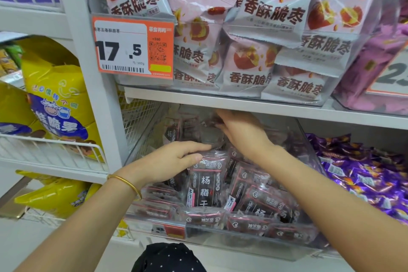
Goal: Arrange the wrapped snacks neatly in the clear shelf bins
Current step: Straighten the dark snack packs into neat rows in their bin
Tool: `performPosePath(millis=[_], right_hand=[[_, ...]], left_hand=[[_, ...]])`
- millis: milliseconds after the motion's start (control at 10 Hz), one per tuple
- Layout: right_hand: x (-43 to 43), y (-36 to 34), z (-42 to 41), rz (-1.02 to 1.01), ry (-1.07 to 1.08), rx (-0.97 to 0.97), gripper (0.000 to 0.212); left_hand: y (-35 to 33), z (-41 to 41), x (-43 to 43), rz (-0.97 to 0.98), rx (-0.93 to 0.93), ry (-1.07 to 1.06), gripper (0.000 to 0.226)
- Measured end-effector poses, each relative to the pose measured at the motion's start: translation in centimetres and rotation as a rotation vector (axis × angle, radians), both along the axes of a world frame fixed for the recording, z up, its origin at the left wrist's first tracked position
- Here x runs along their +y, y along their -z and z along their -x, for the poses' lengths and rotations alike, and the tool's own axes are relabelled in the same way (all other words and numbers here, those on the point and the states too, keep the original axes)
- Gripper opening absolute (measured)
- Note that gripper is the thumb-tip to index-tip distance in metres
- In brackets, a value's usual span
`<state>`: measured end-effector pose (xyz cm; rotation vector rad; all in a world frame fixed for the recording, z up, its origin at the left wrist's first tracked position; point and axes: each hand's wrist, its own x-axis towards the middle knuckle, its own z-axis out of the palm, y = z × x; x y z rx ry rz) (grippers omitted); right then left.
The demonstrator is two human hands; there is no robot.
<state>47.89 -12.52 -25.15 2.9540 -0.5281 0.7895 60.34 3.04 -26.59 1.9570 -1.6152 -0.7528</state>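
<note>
A clear shelf bin (pixel 220 240) on the lower shelf holds several dark wrapped snack packets with white characters. One packet (pixel 206 181) stands upright near the middle. My left hand (pixel 176 161), with a gold bangle on the wrist, holds the top edge of that upright packet between thumb and fingers. My right hand (pixel 238 132) reaches deeper into the bin under the shelf board, its fingers curled on dark packets (pixel 192 128) at the back; the fingertips are partly hidden.
The shelf board (pixel 242 104) sits low above the bin. Above it a clear bin holds pink jujube snack bags (pixel 271 13) behind an orange price tag (pixel 132 45). Purple wrapped candies (pixel 362 174) fill the bin at right. Yellow bags (pixel 55 99) sit in wire baskets at left.
</note>
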Motion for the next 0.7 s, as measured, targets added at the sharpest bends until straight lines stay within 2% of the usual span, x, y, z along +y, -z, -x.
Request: performPosePath(millis=[100,200,300,400,500,600,700], right_hand=[[-1.3,-1.1,-2.6,-0.171,0.111,0.233,0.035],[-2.4,-0.4,-3.9,-0.153,0.077,0.398,0.035],[-2.4,0.2,-5.3,-0.287,0.003,0.128,0.010],[-3.2,1.3,-5.5,-0.359,0.024,0.080,0.019],[-4.8,1.6,-4.8,-0.570,0.161,0.058,0.024],[-4.9,1.7,-4.4,-0.586,0.153,0.015,0.011],[-3.9,2.0,-5.5,-0.527,0.111,0.088,0.014]], left_hand=[[-0.1,0.0,0.0,-0.013,0.001,-0.002,0.039],[-0.1,0.0,0.0,-0.018,-0.006,0.003,0.039],[-0.1,0.2,0.1,-0.024,0.007,-0.003,0.039],[-0.1,0.2,0.0,-0.022,0.002,-0.003,0.040],[-0.2,0.1,0.1,-0.024,-0.004,0.004,0.040],[-0.3,0.1,0.1,-0.023,-0.002,0.007,0.040],[-0.3,0.1,0.0,-0.027,0.003,0.005,0.040]])
